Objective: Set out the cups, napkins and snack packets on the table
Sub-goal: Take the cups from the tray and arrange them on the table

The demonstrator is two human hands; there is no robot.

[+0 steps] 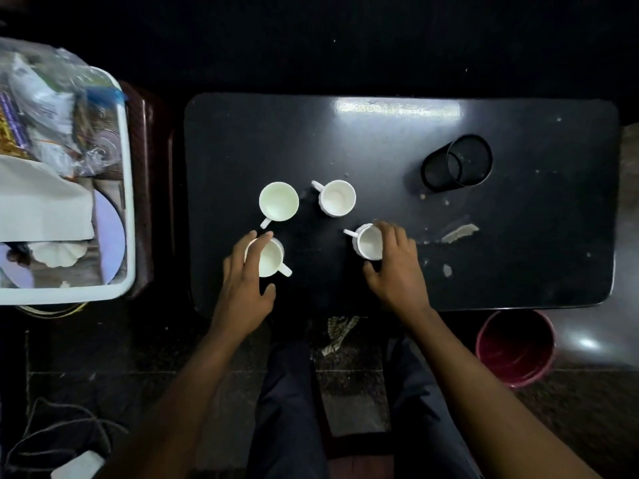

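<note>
While my left hand (247, 281) cups the near-left white cup (268, 258) and my right hand (394, 267) curls over the near-right white cup (368, 242) on the black table (518, 236), they seem light, rigid, breakable, safest held around the body.

Bare forearms and hands without sleeves or jewellery; dark navy trousers (287, 409) below.
</note>
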